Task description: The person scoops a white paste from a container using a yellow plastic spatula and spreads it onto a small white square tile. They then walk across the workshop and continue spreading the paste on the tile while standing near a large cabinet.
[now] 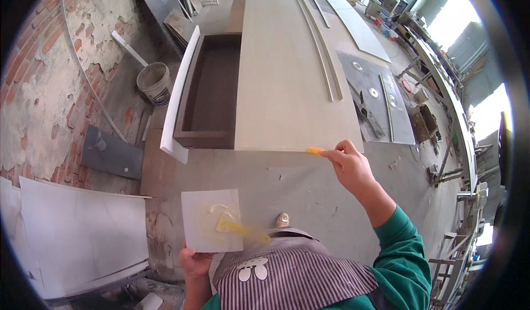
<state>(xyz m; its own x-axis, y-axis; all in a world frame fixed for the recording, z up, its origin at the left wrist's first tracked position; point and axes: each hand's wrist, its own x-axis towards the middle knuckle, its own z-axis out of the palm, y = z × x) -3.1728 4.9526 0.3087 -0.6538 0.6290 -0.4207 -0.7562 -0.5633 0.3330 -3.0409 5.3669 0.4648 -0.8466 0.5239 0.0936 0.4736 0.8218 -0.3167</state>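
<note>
My left hand grips a square white board by its near edge and holds it level in front of my apron. Smears of a pale yellowish paste lie on the board. A yellow spatula rests with its blade in the paste, its handle jutting past the board's right side and partly blurred. My right hand is closed in a pinch on a small orange scraper. The scraper's blade touches the near edge of a long pale beige panel, close to its right corner.
Left of the panel, an open drawer with a white front sticks out. A dirty bucket stands by the brick wall. Thin strips lie along the panel. On the right, a grey sheet carries discs and dark tools.
</note>
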